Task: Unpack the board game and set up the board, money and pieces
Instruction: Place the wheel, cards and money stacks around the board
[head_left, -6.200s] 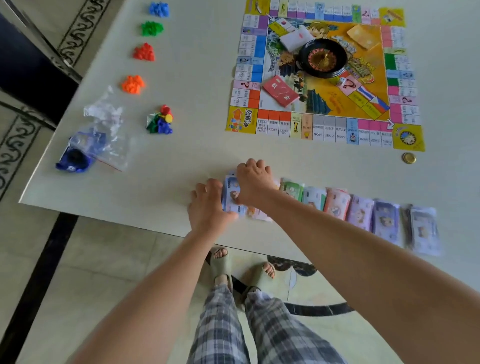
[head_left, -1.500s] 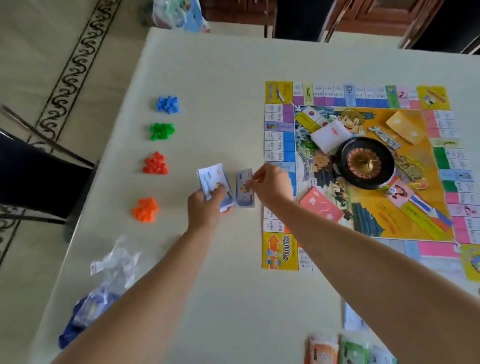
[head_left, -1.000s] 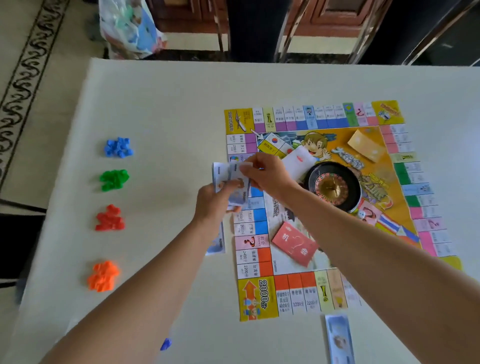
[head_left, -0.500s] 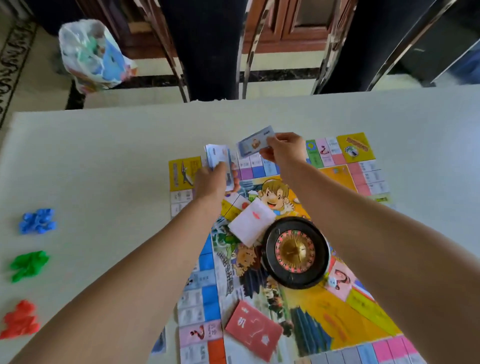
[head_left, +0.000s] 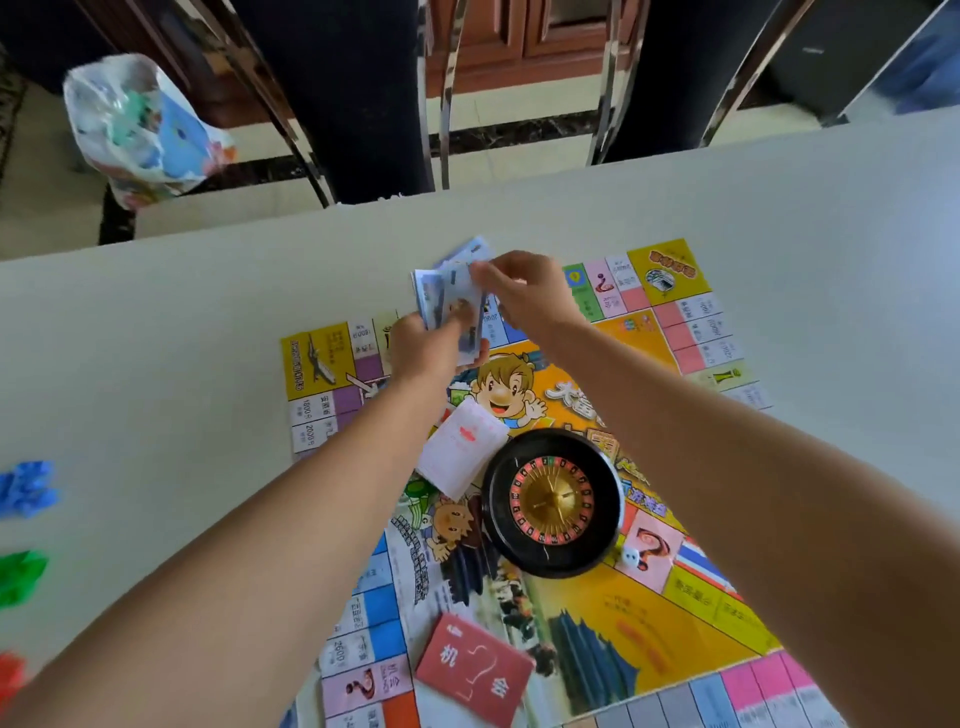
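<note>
right grip (head_left: 524, 291) has come back to the wad of notes (head_left: 441, 299), pinching its top; left grip (head_left: 421, 348) curls round it above the far edge of the board (head_left: 675, 613) at 12 o'clock, long axis about 11 to 5. plastic bag (head_left: 140, 130) on the floor (head_left: 41, 218) at 10 o'clock, contents blurred. board carries one roulette wheel (head_left: 553, 501), one white deck (head_left: 462, 447), one red deck (head_left: 475, 670). three piles of pieces (head_left: 28, 488) at 8 o'clock on the bench (head_left: 156, 338).

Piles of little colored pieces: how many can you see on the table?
3, all at the picture's left edge: the blue pile farthest away, the green pile nearer, and the red pile nearest, cut off by the frame. More may lie outside the picture.
</note>
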